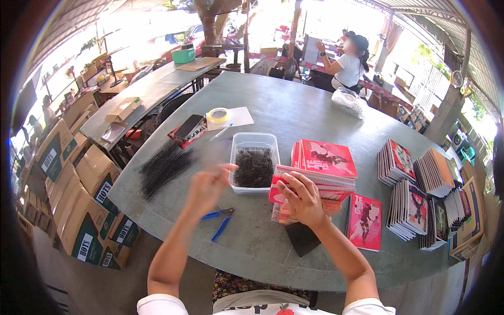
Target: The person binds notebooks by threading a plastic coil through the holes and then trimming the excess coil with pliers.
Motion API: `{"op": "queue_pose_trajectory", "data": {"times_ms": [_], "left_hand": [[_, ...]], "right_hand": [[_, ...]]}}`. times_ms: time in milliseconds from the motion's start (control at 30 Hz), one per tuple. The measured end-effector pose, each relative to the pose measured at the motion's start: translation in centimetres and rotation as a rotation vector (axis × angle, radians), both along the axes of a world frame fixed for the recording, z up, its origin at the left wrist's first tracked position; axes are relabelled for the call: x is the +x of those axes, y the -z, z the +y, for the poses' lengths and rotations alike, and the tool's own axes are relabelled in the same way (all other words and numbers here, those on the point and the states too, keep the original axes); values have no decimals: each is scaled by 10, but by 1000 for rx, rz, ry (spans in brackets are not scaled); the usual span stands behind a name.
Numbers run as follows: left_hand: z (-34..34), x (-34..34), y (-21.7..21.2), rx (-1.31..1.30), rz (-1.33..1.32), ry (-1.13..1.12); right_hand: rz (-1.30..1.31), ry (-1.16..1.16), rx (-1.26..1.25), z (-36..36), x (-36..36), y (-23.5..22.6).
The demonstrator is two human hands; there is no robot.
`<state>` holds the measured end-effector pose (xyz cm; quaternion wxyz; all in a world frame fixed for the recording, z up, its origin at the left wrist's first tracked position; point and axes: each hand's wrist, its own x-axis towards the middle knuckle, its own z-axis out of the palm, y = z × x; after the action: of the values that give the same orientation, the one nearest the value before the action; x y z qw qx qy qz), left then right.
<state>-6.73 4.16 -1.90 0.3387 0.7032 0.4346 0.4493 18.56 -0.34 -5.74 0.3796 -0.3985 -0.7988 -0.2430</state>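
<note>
we are binding notebooks, as far as we can judge, and the step in hand looks like fetching a fresh coil for the booklet on top. our right hand (303, 202) lies flat, fingers spread, pressing down on the stack of red-covered notebooks (315, 189) directly beneath it, so it holds the pile steady rather than gripping it. our left hand (207, 186) hovers in the air, blurred, with its fingers loosely curled; we cannot tell whether it pinches anything. just beyond its fingertips sits the clear plastic tub (255, 160) of short black coil pieces, touching the stack's near side. below the left hand, on the bench (294, 105), lie the blue-handled pliers (219, 219). farther out past that hand rests a heap of long black binding coils (164, 168). beside the right wrist a finished red notebook (364, 220) lies flat. next, we judge, the left hand needs a light, precise pinch in the tub, while the right keeps the punched edge aligned.
</note>
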Motion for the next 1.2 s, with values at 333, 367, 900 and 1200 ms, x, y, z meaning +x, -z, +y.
{"op": "queue_pose_trajectory", "data": {"times_ms": [333, 367, 900, 1200], "left_hand": [[-14, 71, 28, 214, -67, 93], [-14, 73, 29, 230, -83, 53], [13, 44, 9, 297, 349, 195], [9, 45, -17, 234, 281, 183]], "right_hand": [[83, 267, -190, 17, -16, -18], [84, 264, -189, 17, -18, -19], [159, 116, -367, 11, -18, -30], [164, 89, -432, 15, -25, -27]]}}
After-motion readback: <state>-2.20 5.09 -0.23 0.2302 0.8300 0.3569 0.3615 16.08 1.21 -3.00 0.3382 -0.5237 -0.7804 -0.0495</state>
